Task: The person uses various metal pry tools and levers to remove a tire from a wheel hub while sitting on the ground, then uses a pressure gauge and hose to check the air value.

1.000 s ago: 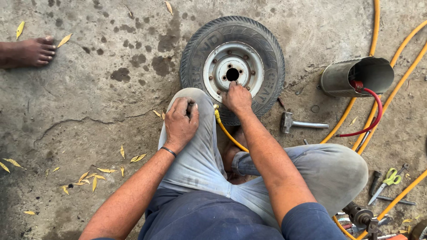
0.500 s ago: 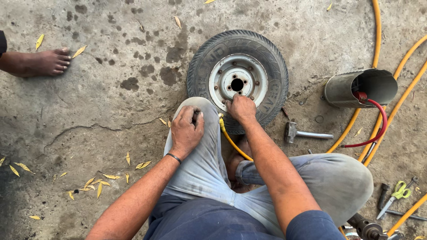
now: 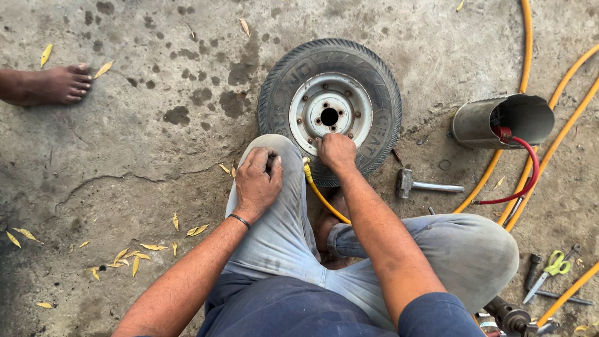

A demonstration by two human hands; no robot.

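A small black tyre on a grey steel rim (image 3: pixel 329 112) lies flat on the concrete in front of my knees. My right hand (image 3: pixel 336 151) rests on the rim's near edge, fingers curled down at the end of a yellow hose (image 3: pixel 318 190) that runs up between my legs. My left hand (image 3: pixel 258 180) sits on my left knee, closed around a small dark object that is mostly hidden by the fingers.
A hammer (image 3: pixel 424 184) lies right of the tyre. A metal cylinder (image 3: pixel 502 122) with a red hose (image 3: pixel 521 178) lies at the right among orange hoses (image 3: pixel 549 150). Scissors (image 3: pixel 552 267) and tools sit lower right. Another person's bare foot (image 3: pixel 53 84) is upper left.
My right hand has slid from the rim's centre hole back to the rim's near edge. The view has shifted slightly. My left hand stays on the knee.
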